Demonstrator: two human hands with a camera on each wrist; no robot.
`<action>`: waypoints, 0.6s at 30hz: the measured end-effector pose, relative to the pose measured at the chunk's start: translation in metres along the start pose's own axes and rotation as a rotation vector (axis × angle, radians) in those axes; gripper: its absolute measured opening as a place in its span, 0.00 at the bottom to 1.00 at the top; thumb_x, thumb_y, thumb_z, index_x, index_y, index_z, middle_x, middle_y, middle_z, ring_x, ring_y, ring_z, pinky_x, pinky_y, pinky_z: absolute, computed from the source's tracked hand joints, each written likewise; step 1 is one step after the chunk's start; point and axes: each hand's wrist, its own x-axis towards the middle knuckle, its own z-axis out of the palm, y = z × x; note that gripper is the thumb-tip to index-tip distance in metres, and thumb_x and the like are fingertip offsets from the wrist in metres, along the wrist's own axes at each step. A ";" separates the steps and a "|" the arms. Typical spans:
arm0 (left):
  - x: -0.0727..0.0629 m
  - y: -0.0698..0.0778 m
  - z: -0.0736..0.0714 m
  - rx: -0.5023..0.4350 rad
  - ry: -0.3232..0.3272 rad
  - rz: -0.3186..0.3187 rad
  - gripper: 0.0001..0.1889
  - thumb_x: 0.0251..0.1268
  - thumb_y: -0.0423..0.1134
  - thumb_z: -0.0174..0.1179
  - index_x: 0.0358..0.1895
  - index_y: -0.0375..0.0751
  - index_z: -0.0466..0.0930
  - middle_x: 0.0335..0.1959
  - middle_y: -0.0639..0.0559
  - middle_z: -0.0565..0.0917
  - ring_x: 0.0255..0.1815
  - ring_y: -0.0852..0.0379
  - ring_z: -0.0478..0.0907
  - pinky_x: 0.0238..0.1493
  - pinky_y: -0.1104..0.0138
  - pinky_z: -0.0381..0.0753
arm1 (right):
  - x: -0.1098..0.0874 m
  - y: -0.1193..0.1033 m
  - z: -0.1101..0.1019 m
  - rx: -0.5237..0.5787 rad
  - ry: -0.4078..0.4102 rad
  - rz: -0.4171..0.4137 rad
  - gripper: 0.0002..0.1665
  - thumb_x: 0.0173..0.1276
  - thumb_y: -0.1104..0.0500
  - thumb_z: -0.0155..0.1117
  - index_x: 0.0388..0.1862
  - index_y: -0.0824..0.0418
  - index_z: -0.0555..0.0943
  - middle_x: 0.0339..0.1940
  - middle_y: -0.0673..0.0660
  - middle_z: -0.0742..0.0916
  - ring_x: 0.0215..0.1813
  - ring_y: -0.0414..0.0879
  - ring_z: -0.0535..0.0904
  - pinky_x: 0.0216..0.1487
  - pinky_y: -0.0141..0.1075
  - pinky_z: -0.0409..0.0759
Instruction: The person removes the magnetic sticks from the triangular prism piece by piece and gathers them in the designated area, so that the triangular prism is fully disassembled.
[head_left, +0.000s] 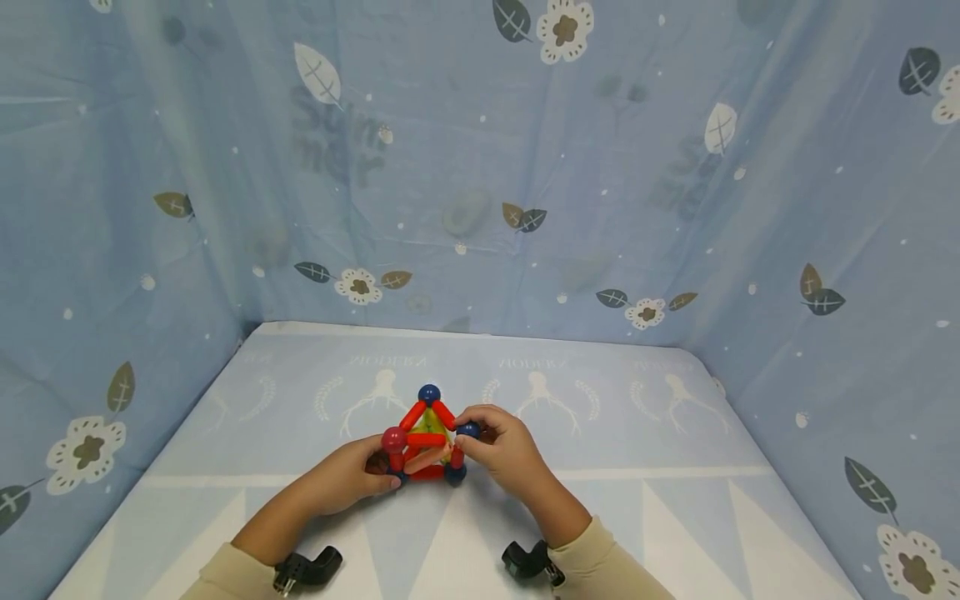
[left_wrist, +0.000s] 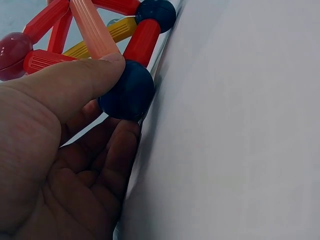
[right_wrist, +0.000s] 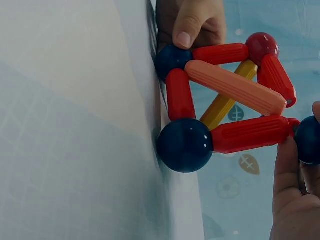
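Note:
A frame of ball joints and ribbed rods, a magnetic building toy, stands on the table between both hands. My left hand (head_left: 347,479) grips a dark blue ball (left_wrist: 129,92) at its lower left corner, thumb on top and fingers beneath. Another dark blue ball (head_left: 468,429) at the upper right is pinched by my right hand (head_left: 508,454). In the right wrist view that ball lies close to the ends of a red rod (right_wrist: 250,134) and a salmon-orange rod (right_wrist: 235,87). A red ball (head_left: 394,440) tops the left side. One more blue ball (right_wrist: 185,145) sits low at the front.
The table (head_left: 637,517) wears a pale blue and white patterned cover. Blue printed curtains (head_left: 465,167) hang behind it and on both sides. A black wrist mount (head_left: 309,569) is strapped at each sleeve.

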 end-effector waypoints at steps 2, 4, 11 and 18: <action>0.000 -0.001 0.000 -0.004 -0.003 0.003 0.21 0.62 0.45 0.76 0.55 0.48 0.80 0.38 0.56 0.82 0.40 0.54 0.78 0.43 0.63 0.78 | 0.000 0.001 -0.001 0.000 -0.003 0.002 0.10 0.71 0.59 0.74 0.49 0.50 0.87 0.53 0.53 0.85 0.49 0.48 0.82 0.53 0.32 0.83; 0.001 -0.001 0.000 -0.009 -0.006 0.006 0.22 0.62 0.45 0.76 0.56 0.47 0.80 0.38 0.56 0.83 0.41 0.55 0.78 0.43 0.63 0.78 | 0.000 0.002 -0.003 -0.005 0.006 0.004 0.10 0.71 0.59 0.74 0.49 0.50 0.87 0.54 0.53 0.85 0.49 0.48 0.82 0.52 0.32 0.83; 0.001 0.000 0.000 -0.011 -0.007 0.007 0.23 0.62 0.45 0.76 0.58 0.47 0.80 0.38 0.56 0.83 0.41 0.55 0.78 0.43 0.62 0.78 | 0.001 0.003 -0.008 0.015 0.047 0.025 0.14 0.70 0.61 0.74 0.53 0.55 0.87 0.56 0.54 0.84 0.49 0.48 0.81 0.51 0.30 0.82; 0.000 -0.002 -0.001 -0.003 -0.007 0.019 0.21 0.62 0.46 0.77 0.54 0.49 0.80 0.39 0.57 0.82 0.42 0.55 0.78 0.44 0.63 0.79 | 0.005 0.009 -0.018 -0.032 0.065 0.091 0.15 0.70 0.57 0.74 0.54 0.53 0.87 0.57 0.54 0.84 0.47 0.48 0.82 0.46 0.32 0.83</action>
